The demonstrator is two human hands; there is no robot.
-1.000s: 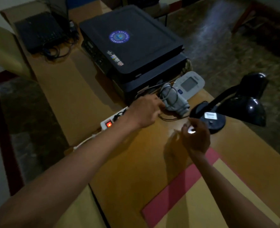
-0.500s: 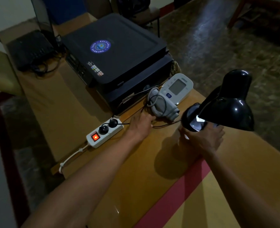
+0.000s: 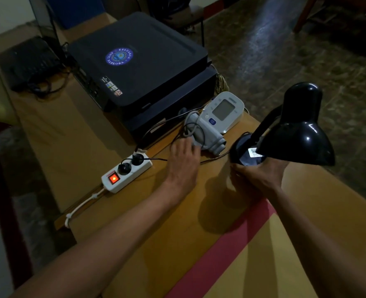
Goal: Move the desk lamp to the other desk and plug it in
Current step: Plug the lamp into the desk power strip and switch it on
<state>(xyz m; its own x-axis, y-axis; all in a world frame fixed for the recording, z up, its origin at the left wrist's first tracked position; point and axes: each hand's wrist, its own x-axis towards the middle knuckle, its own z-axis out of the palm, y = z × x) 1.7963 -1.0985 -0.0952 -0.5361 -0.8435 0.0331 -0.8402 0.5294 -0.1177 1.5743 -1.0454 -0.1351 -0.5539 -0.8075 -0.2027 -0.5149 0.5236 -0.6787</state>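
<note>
The black desk lamp [image 3: 293,134] is held by its base in the clamped right hand [image 3: 257,175], near the desk's [image 3: 134,244] far edge. The left hand [image 3: 183,162] is laid open on the blood pressure cuff [image 3: 208,138], beside the power strip [image 3: 126,172].

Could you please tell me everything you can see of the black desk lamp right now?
The desk lamp is glossy black, probably painted metal or plastic, with a bell-shaped shade, a dark neck and a round base bearing a small white label. The right hand grips the base from below, holding it tilted and apparently lifted off the desk, the shade pointing right and down. It is unlit. A thin dark cord leads from it toward the white power strip, where two plugs sit.
</note>
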